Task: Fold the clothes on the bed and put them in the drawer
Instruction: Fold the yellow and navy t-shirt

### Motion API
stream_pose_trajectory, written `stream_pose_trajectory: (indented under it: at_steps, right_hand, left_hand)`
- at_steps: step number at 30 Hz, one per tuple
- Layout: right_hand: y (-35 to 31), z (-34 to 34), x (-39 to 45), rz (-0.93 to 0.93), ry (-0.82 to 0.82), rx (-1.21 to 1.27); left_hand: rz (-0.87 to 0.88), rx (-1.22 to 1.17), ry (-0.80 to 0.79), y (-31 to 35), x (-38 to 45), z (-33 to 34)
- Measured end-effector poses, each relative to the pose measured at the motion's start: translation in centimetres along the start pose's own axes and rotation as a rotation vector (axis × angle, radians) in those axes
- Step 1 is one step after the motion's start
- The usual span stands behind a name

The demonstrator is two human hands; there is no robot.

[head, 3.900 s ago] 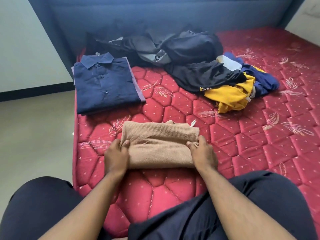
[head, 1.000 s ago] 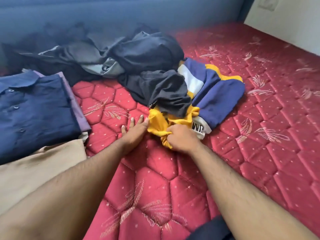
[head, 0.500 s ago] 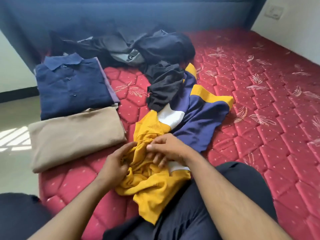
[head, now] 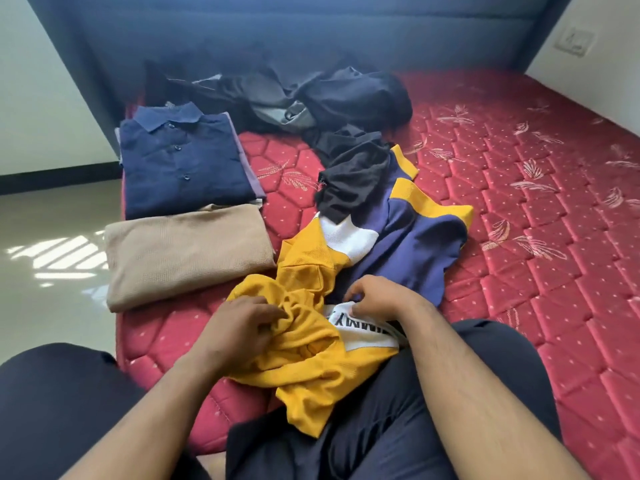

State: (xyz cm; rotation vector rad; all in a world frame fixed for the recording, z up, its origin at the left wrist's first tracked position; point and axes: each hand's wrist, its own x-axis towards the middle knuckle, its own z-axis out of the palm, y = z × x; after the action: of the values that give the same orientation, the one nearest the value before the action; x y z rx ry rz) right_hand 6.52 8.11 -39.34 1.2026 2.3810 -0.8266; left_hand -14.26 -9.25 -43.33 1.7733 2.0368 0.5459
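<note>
Two hands work a crumpled yellow, navy and white shirt [head: 311,344] at six o'clock on the red bed [head: 540,209] — left hand [head: 239,327] with fingers curled into the yellow cloth, right hand [head: 377,296] pinching the white lettered band. At ten o'clock lie a folded tan garment [head: 183,254] and folded navy polo [head: 180,161]; dark unfolded clothes [head: 311,98] sit at twelve.

this is a bedroom in a home. a bed with a red quilted mattress [head: 519,209] fills most of the view, and a blue padded headboard [head: 311,32] stands at 12 o'clock. clothes lie on the mattress, some folded [head: 183,161], some in a loose heap [head: 311,95]. at 2 o'clock a white wall carries a switch plate [head: 575,41]; at 9 o'clock is a pale tiled floor [head: 45,244].
</note>
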Motion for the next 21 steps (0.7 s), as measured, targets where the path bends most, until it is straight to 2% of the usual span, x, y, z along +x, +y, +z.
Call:
stream_pose_trajectory:
  at_steps: [2, 3, 6, 7, 8, 9, 10, 12, 14, 18, 19, 21]
  right_hand:
    - [0.9, -0.6, -0.2, 0.062, -0.046, -0.005]
    - [1.2, -1.0, -0.4, 0.086, -0.066, -0.012]
    - [1.2, -1.5, -0.6, 0.161, -0.062, -0.049]
    - [1.0, -1.3, -0.6, 0.147, 0.004, -0.051]
    - [0.6, -1.0, -0.3, 0.097, 0.096, -0.04]
    - [0.0, -0.7, 0.2, 0.019, 0.203, -0.025]
    - [-0.5, -0.3, 0.8, -0.058, 0.3, 0.0]
    - [-1.4, 0.5, 1.9, -0.166, 0.411, 0.05]
    - [-1.8, 1.6, 2.7, -0.213, 0.44, 0.063]
    - [-1.2, 2.9, 3.2, -0.255, 0.499, 0.06]
    - [-1.2, 2.7, 3.2, -0.261, 0.539, 0.065]
    - [-1.1, 2.1, 3.4, -0.288, 0.667, 0.041]
  left_hand:
    - [-0.227, -0.188, 0.098, -0.7, -0.4, -1.9]
    - [-0.336, -0.196, 0.089, -1.7, -0.6, -2.9]
    - [-0.662, 0.097, -0.163, -4.9, -2.2, -7.4]
    - [-0.762, 0.271, -0.223, -5.4, -3.0, -8.3]
    - [-0.801, 0.427, -0.208, -5.5, -3.5, -8.6]
    - [-0.778, 0.508, -0.109, -5.2, -3.6, -8.6]
    - [-0.678, 0.44, 0.051, -4.4, -3.3, -8.1]
    - [-0.447, 0.05, 0.282, -1.3, -2.0, -6.6]
    - [-0.325, -0.152, 0.253, 1.3, -0.5, -4.5]
    - [-0.478, -0.353, 0.133, 1.9, 1.3, -0.8]
    - [-0.469, -0.352, 0.113, 2.1, 1.3, -0.2]
    - [-0.342, -0.185, 0.032, 3.4, 0.5, 0.5]
